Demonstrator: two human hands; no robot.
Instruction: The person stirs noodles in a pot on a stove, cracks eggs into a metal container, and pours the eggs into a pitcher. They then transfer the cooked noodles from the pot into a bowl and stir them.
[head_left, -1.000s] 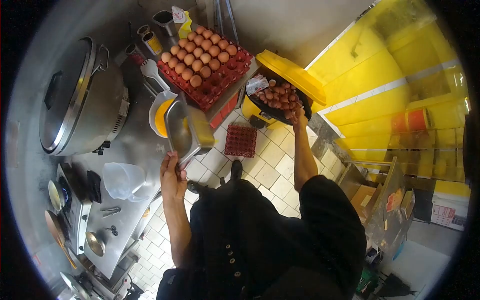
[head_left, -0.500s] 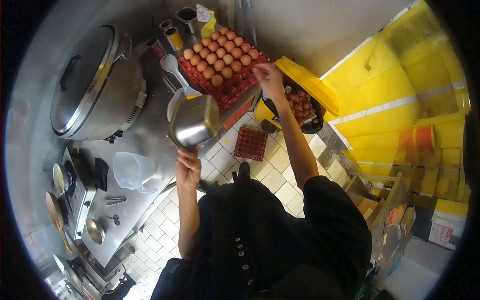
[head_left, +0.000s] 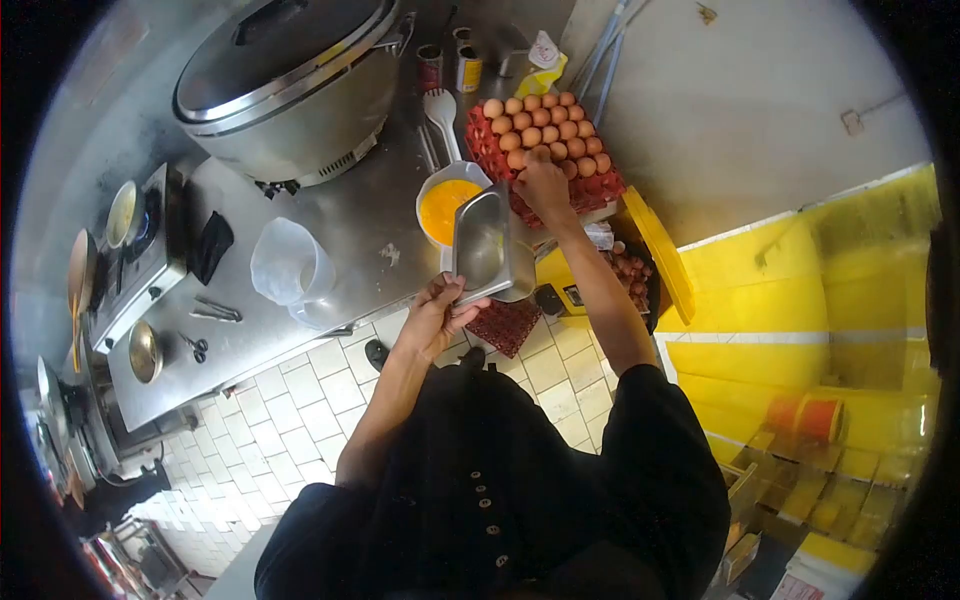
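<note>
My left hand [head_left: 433,318] grips the lower edge of a rectangular steel food pan [head_left: 482,250], which is tilted with its opening facing up and left. Behind the pan, a white plastic jug [head_left: 470,170] holds yellow beaten egg [head_left: 445,210], partly covered by the pan. My right hand [head_left: 545,192] is at the near side of a red egg tray [head_left: 487,150], its fingers closed around a brown egg [head_left: 540,154]. Several rows of brown eggs sit in the tray, with vacant cups along the near edge.
A yellow bin [head_left: 660,255] with eggshells [head_left: 632,272] stands right of the counter. A large rice cooker [head_left: 290,120], an empty clear jug [head_left: 290,262], tongs [head_left: 215,309], scissors [head_left: 196,347] and a gas stove [head_left: 140,265] occupy the counter. An empty red tray [head_left: 508,328] lies on the floor.
My right hand has moved from above the shell bin to the eggs in the tray. The steel pan has turned so its inside now shows. The view has swung right.
</note>
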